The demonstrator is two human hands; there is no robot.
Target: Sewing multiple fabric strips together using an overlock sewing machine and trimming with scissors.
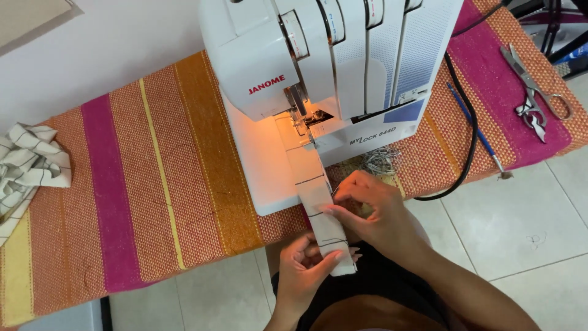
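A white overlock sewing machine (331, 67) stands on a striped orange and magenta cloth (153, 184), its work light on. A narrow white fabric strip with thin dark lines (312, 184) runs from under the presser foot toward me. My left hand (303, 270) pinches the strip's near end from below. My right hand (367, 211) rests on the strip's right edge, fingers pressing it, just in front of the machine.
A crumpled white checked fabric (27, 165) lies at the left. A black cable (468, 129) loops right of the machine, beside a blue pen (474, 129) and scissors (533, 92). Thread scraps (380, 160) lie by the machine. Pale floor tiles (520, 214) show below.
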